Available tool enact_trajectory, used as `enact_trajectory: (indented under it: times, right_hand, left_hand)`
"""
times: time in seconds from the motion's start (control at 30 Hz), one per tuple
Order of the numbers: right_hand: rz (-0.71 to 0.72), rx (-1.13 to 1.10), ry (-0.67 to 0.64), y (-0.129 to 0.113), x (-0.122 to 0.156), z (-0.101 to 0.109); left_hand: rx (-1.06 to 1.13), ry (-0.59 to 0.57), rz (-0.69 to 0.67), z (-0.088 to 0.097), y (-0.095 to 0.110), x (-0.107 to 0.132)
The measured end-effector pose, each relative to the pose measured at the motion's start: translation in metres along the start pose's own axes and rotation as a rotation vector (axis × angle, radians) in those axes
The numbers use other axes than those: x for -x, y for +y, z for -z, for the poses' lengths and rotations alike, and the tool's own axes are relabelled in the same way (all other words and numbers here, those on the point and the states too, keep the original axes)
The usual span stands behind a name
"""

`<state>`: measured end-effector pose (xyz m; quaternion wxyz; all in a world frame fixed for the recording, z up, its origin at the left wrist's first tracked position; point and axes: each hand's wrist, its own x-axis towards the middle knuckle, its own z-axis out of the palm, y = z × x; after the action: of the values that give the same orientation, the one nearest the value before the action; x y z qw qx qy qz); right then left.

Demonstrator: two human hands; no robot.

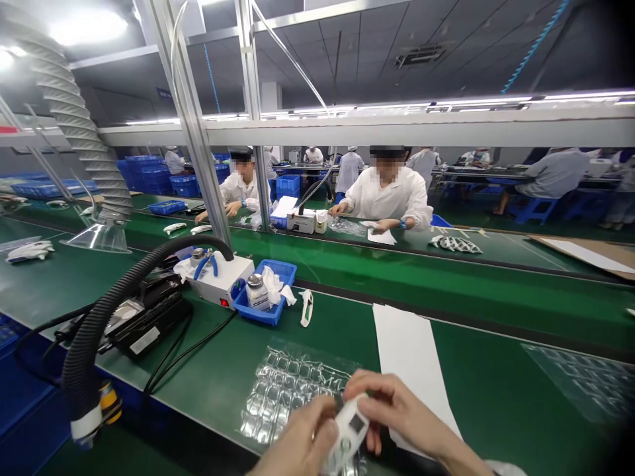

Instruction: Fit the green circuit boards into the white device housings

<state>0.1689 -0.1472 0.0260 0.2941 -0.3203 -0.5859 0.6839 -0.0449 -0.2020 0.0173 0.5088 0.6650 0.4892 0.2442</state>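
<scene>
Both of my hands hold one small white plastic device [347, 436] with a dark square window, low at the frame's bottom centre. My left hand [302, 439] grips its lower end with curled fingers. My right hand [397, 413] pinches its upper end from the right. Under them lies a clear plastic blister tray [288, 390] on the green bench [223, 363]. A white paper sheet [407, 350] lies just right of the tray.
A blue bin [265, 294] with a metal-capped bottle and rags, a white box unit [218, 277], a black hose [99, 324] and black tool sit left. A white part [306, 307] lies beyond the tray. Two white-coated workers [387, 195] sit across the belt.
</scene>
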Motion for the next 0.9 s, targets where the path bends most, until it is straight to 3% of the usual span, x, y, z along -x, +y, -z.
enact_trajectory:
  times: [0.1,0.17,0.27,0.37,0.5,0.67,0.77,0.9]
  right_hand:
    - [0.028,0.104,0.268,-0.005,-0.029,0.06]
    - [0.093,0.171,0.551,-0.006,-0.057,0.107]
    - [0.156,0.222,0.781,-0.005,-0.099,0.169]
    - [0.175,0.29,0.885,0.002,-0.127,0.207]
    - [0.187,0.4,0.909,0.013,-0.128,0.224]
    - [0.22,0.549,0.926,0.025,-0.086,0.224]
    - [0.22,0.608,0.982,0.035,-0.05,0.22]
    - [0.197,0.628,1.1,0.054,-0.008,0.212]
  left_hand:
    - [-0.061,0.25,0.021,0.041,-0.001,-0.035]
    - [-0.209,0.342,-0.024,0.06,-0.007,-0.064]
    - [-0.319,0.399,-0.09,0.073,-0.018,-0.112]
    - [-0.397,0.442,-0.114,0.072,-0.023,-0.152]
    - [-0.409,0.48,-0.086,0.067,-0.029,-0.183]
    - [-0.229,0.495,-0.039,0.072,-0.038,-0.19]
    - [-0.021,0.422,-0.027,0.078,-0.033,-0.174]
    - [0.365,0.267,-0.02,0.078,-0.013,-0.122]
